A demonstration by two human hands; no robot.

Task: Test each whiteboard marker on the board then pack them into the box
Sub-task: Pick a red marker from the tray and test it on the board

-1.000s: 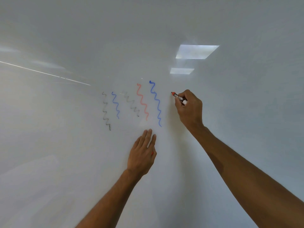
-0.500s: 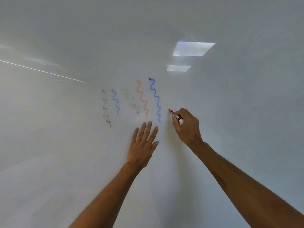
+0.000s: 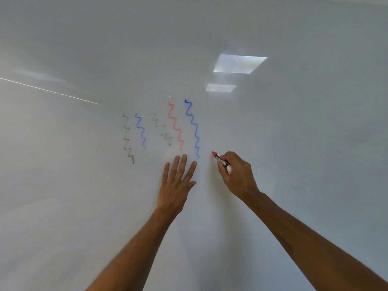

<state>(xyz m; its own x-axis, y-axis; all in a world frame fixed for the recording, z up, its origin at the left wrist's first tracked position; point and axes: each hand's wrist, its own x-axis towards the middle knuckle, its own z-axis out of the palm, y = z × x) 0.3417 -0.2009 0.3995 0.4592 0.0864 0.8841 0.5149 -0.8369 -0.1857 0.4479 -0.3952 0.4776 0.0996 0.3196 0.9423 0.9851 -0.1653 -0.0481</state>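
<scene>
My right hand (image 3: 237,175) grips a red-tipped marker (image 3: 220,160), its tip at the whiteboard (image 3: 294,143) just right of the lower end of a long blue squiggle (image 3: 193,129). No red line shows beside the tip. My left hand (image 3: 178,181) lies flat on the board with straight fingers, below a red squiggle (image 3: 175,127). Further left are a grey squiggle (image 3: 161,129), a short blue squiggle (image 3: 140,131) and a dark squiggle (image 3: 128,139). The box is not in view.
The white board fills the whole view. Two ceiling lights (image 3: 239,64) are reflected on it above my right hand, and a thin bright streak (image 3: 50,91) crosses its left side.
My right hand has moved the marker down the board from beside the top of the long blue squiggle to its lower end, leaving no visible mark. My left hand's fingers spread slightly.
</scene>
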